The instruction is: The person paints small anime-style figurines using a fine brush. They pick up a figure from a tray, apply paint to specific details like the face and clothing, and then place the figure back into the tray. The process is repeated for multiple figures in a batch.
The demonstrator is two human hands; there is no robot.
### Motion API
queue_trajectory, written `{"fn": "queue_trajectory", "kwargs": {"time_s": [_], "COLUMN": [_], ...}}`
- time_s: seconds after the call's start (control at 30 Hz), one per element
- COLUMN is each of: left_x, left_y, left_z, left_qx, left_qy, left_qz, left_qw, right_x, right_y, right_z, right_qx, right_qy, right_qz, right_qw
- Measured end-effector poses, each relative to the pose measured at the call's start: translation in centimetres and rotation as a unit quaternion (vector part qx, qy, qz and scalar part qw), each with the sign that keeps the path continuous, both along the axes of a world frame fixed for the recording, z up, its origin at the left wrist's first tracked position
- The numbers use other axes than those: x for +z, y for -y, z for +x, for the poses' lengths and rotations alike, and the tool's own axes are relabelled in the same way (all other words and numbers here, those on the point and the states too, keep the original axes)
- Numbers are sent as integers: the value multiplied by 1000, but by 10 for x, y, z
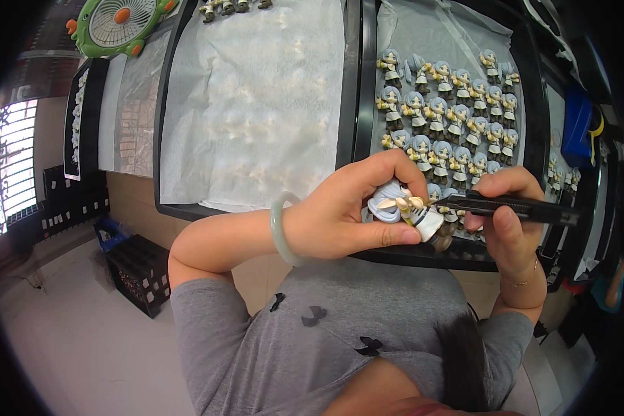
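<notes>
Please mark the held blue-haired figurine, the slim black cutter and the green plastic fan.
Held blue-haired figurine point(412, 213): head view, torso.
Slim black cutter point(482, 204): head view, handle.
Green plastic fan point(122, 15): head view, orange hub.

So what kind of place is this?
Probably a figurine workshop: rows of matching figurines on a paper-lined tray, and a utility knife in the right hand, close to another figurine in the left hand.

The right tray point(542, 132) held rows of pale-haired figurines point(437, 109) on a whitish liner point(423, 28); the left tray point(161, 139) bore white paper point(256, 104), a few figures point(227, 7) at its far end.
</notes>
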State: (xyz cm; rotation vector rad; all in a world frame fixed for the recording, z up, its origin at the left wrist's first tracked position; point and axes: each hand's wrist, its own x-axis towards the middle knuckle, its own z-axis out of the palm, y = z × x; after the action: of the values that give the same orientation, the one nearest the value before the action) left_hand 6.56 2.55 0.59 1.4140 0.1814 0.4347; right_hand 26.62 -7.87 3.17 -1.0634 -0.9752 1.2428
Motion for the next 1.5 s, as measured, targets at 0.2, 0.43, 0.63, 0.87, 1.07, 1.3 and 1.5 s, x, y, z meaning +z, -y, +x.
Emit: {"fn": "queue_trajectory", "kwargs": {"time_s": [0.2,0.43,0.63,0.87,1.07,1.3,1.5], "left_x": [0,2,2,1,-3,-2,1], "left_y": [0,-1,-1,-3,-2,-1,2], "left_z": [-2,-2,-2,-2,-1,0,0], "left_qx": [-2,-7,-5,-9,7,12,6], "left_qy": [-9,-15,-12,-20,-6,-10,-39], "left_qz": [-9,-17,-11,6,18,16,-23], "left_qw": [1000,1000,1000,1000,1000,1000,999], "right_x": [3,4,3,2,1,-5,3], "right_y": [-9,-10,-10,-10,-4,-3,2], "right_z": [8,6,6,7,5,6,8], "right_qx": [50,59,59,62,56,7,17], "right_qy": [202,203,201,199,120,-52,210], "right_qz": [177,169,167,151,50,60,99], "right_qw": [962,963,963,966,990,997,972]}}
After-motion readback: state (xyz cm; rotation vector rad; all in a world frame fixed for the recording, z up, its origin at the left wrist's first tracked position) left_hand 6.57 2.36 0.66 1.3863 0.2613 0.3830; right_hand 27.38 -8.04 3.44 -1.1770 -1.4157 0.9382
